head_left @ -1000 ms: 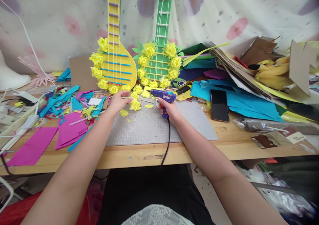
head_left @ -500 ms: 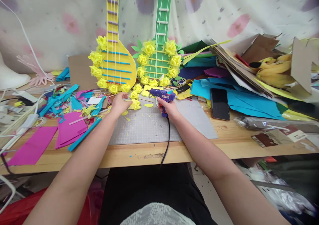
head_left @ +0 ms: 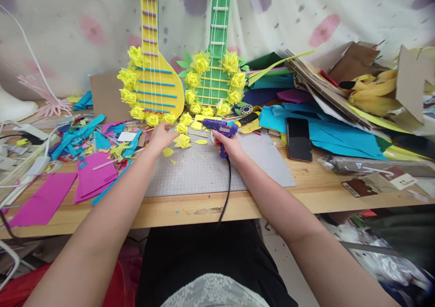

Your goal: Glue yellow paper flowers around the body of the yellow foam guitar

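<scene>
My right hand (head_left: 227, 145) is wrapped round a blue glue gun (head_left: 219, 127) above the grey cutting mat (head_left: 204, 173), its nozzle pointing left. At the mat's left edge, my left hand (head_left: 163, 137) reaches close to the loose yellow paper flowers (head_left: 182, 141), fingers apart, with nothing visible in them. Behind it leans a yellow paper instrument (head_left: 159, 87) edged with yellow flowers. To the right of that one stands a green instrument (head_left: 213, 83), also ringed with flowers. A yellow leaf piece (head_left: 200, 141) lies on the mat between my hands.
Coloured scraps and magenta sheets (head_left: 95, 173) cover the left of the table. On the right are a phone (head_left: 299, 139), blue paper (head_left: 346, 139), stacked cardboard (head_left: 322, 89) and a plastic-wrapped pack (head_left: 377, 166). The gun's black cord (head_left: 227, 191) hangs over the front edge.
The view has shifted slightly. Both hands remain in nearly the same places, the right still holding the glue gun.
</scene>
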`<action>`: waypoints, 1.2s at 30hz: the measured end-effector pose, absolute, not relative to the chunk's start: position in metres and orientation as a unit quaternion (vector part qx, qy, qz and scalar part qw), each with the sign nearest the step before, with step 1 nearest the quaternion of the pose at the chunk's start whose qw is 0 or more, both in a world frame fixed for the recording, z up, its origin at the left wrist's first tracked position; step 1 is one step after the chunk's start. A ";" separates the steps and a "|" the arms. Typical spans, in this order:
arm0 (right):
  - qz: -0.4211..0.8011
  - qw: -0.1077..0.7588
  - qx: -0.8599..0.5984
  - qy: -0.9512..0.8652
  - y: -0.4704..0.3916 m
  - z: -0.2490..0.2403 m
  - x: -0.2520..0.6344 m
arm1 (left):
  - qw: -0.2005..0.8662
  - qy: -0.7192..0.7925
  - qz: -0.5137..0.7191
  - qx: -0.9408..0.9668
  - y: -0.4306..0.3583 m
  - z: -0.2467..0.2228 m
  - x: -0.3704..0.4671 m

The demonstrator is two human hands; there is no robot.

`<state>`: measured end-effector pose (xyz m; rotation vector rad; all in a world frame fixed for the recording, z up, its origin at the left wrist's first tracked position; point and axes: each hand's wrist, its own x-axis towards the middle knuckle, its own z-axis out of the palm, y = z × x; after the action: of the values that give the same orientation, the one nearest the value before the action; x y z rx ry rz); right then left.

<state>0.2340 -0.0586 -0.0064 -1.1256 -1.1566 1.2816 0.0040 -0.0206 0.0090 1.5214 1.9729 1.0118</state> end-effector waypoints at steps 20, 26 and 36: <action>0.539 0.521 -0.455 -0.480 -0.057 -0.008 0.234 | 0.383 0.709 0.366 0.467 -0.021 0.020 0.033; 0.545 0.523 -0.455 -0.472 -0.058 -0.006 0.234 | 0.408 0.707 0.380 0.435 -0.025 0.021 0.030; 0.548 0.515 -0.451 -0.480 -0.057 -0.008 0.234 | 0.374 0.710 0.373 0.466 -0.031 0.023 0.031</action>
<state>0.2342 -0.0569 -0.0083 -1.0843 -1.1536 1.3158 0.0309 -0.0307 0.0228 1.1939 1.8181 0.9547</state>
